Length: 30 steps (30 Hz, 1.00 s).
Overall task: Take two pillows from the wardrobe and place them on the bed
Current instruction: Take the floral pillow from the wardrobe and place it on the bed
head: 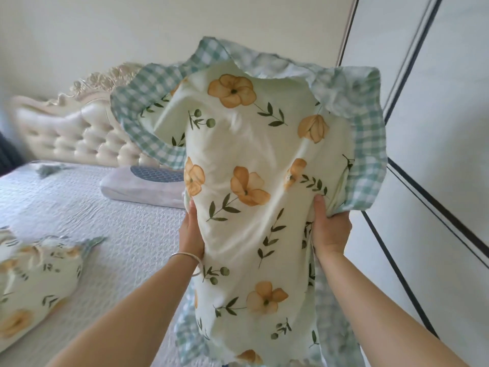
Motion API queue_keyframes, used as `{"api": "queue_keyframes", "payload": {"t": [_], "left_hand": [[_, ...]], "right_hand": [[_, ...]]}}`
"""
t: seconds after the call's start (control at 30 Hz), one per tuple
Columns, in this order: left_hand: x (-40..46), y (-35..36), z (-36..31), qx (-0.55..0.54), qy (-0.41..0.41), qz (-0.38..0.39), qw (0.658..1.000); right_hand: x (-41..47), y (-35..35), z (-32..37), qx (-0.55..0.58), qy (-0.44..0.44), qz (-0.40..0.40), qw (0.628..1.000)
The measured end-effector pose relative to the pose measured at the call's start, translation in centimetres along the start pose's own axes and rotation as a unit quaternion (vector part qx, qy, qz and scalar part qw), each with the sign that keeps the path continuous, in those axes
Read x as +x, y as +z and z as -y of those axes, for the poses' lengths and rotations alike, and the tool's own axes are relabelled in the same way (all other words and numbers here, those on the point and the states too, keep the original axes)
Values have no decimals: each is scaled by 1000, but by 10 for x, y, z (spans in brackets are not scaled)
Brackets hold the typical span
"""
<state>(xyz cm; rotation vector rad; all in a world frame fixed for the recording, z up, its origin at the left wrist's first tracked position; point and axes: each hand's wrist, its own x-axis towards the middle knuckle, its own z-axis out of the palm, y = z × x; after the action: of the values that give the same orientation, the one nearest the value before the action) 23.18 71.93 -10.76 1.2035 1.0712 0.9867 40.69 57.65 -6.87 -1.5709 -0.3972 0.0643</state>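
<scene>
I hold a floral pillow upright in front of me, pale green with orange flowers and a green checked frill. My left hand grips its left side and my right hand grips its right side at mid-height. A second pillow of the same floral print lies on the bed at the lower left. The wardrobe, white with dark trim lines, stands on the right with its doors closed.
The bed has a white quilted cover and a cream tufted headboard. A white contoured pillow with a grey-blue patch lies near the headboard, partly hidden behind the held pillow. A silver bangle is on my left wrist.
</scene>
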Motion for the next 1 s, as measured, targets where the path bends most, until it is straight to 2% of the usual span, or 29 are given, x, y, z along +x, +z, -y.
{"api": "queue_keyframes", "payload": {"t": [0.4,0.6,0.87,1.0], "left_hand": [[188,62,-3,-31,-38,-133,990],[287,101,-17,-53,-59,-185,980],[421,101,6,-92,-100,-220,966],[489,95,-15,-87,-71,-202,973]], "right_hand": [[189,175,-47,-13,2,179,984],[289,258,-55,-16,-1,231,973],[374,392,-88,-73,8,312,947],[414,475,-95,-95,24,374,922]]}}
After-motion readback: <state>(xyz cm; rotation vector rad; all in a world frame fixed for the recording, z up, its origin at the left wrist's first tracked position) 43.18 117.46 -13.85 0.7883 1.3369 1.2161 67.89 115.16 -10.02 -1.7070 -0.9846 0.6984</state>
